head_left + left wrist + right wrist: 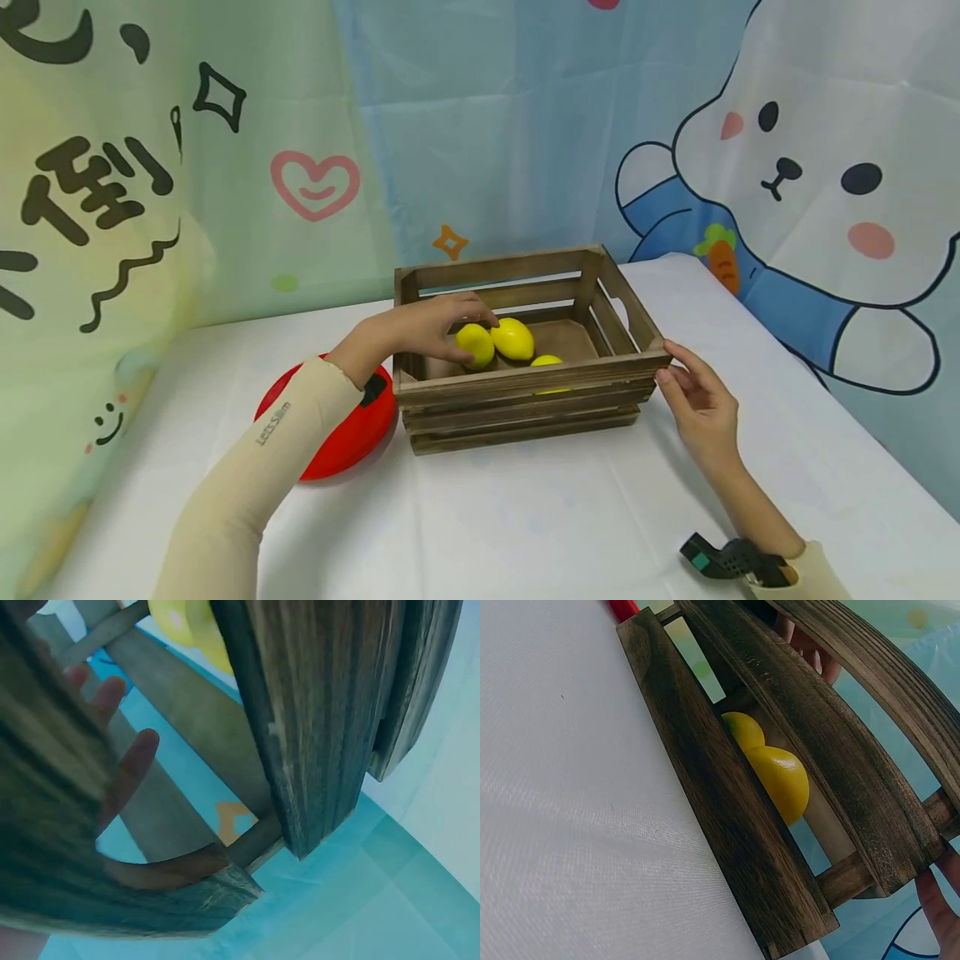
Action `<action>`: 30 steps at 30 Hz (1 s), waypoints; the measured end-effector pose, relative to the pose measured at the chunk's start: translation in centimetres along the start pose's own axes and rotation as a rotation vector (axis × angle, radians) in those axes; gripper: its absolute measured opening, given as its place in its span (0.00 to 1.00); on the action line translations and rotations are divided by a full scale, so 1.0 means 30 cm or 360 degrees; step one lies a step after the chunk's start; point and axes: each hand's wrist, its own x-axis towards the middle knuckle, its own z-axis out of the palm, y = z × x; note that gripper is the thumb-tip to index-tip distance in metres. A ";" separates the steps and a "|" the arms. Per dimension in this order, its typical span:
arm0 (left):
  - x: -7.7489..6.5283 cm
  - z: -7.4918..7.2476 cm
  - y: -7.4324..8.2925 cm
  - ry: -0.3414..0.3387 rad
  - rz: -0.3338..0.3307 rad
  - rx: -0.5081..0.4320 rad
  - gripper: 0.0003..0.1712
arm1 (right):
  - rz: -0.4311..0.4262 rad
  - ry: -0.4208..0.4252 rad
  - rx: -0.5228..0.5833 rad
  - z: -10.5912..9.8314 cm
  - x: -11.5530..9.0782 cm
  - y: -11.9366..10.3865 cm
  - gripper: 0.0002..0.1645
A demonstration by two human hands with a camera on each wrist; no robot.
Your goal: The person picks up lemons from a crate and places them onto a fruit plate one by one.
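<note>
A brown wooden slatted crate (pixel 525 379) stands on the white table with several yellow lemons (pixel 513 339) inside. My left hand (pixel 431 325) reaches over its left end, fingers spread and bent above the leftmost lemon (pixel 475 346). No firm hold on that lemon shows; whether the thumb touches it I cannot tell. In the left wrist view, the crate's end slat partly hides the left fingers (pixel 135 769). At the crate's front right corner, my right hand (pixel 701 408) pinches the top rail between thumb and fingers. The front slats partly cover the lemons (pixel 780 780) in the right wrist view.
A red round plate (pixel 352 442) lies left of the crate, partly under my left forearm. White cloth (pixel 525 517) covers the table. Behind it hangs a printed curtain (pixel 487 125) with cartoon figures, close to the crate's back.
</note>
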 end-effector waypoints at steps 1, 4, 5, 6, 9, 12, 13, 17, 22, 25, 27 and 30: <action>0.004 -0.002 -0.003 -0.0015 -0.0013 -0.0006 0.28 | -0.0001 0.0000 0.0005 -0.001 0.000 0.000 0.30; 0.019 -0.008 -0.014 -0.0043 -0.0032 -0.0034 0.27 | -0.0001 -0.0003 0.0011 -0.004 -0.002 0.003 0.30; 0.023 -0.010 -0.019 -0.0049 -0.0038 -0.0055 0.28 | -0.0001 -0.0003 0.0011 -0.005 -0.003 0.004 0.30; 0.028 -0.011 -0.024 -0.0053 -0.0045 -0.0074 0.28 | -0.0001 -0.0003 0.0015 -0.006 -0.004 0.004 0.30; 0.040 -0.016 -0.039 -0.0061 -0.0063 -0.0175 0.29 | 0.0001 -0.0006 0.0021 -0.006 -0.005 0.003 0.30; 0.053 -0.022 -0.054 -0.0071 -0.0102 -0.0323 0.30 | -0.0003 -0.0009 0.0030 -0.006 -0.005 0.002 0.30; 0.058 -0.023 -0.059 -0.0080 -0.0113 -0.0373 0.30 | -0.0004 -0.0011 0.0032 -0.006 -0.005 0.001 0.30; 0.079 -0.024 -0.078 -0.0149 -0.0144 -0.0464 0.32 | -0.0004 -0.0007 0.0019 -0.008 -0.008 0.003 0.31; 0.104 -0.009 -0.102 -0.0258 -0.0122 -0.0552 0.32 | 0.0002 -0.0018 0.0032 -0.005 -0.011 -0.003 0.31; 0.116 -0.001 -0.108 -0.0330 -0.0123 -0.0639 0.33 | -0.0005 -0.0033 0.0043 -0.003 -0.010 -0.007 0.31; 0.123 -0.002 -0.111 -0.0359 -0.0137 -0.0654 0.34 | -0.0011 -0.0036 0.0039 -0.004 -0.008 -0.007 0.31; 0.136 -0.009 -0.115 -0.0368 -0.0170 -0.0622 0.34 | -0.0022 -0.0033 0.0027 -0.008 -0.006 -0.007 0.31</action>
